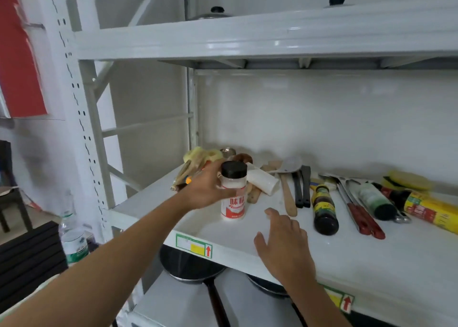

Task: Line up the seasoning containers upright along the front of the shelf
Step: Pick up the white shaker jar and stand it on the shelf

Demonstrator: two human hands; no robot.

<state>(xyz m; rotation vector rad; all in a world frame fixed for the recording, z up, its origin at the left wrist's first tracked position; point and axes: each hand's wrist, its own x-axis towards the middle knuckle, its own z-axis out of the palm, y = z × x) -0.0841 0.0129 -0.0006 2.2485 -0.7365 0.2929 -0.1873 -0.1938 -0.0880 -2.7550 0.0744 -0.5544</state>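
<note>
Seasoning jar (233, 195), clear cylinder, black ribbed cap, left hand (208, 190) gripping

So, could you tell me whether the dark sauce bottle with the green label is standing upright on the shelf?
No, the dark sauce bottle lies on its side on the shelf, base toward the front edge.

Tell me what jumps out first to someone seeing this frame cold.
The left hand gripping an upright white seasoning jar with a black cap, near the left front of the white shelf. Then the right hand, open and flat near the shelf's front edge. To the right, a dark sauce bottle and other bottles lie on their sides among utensils.
</note>
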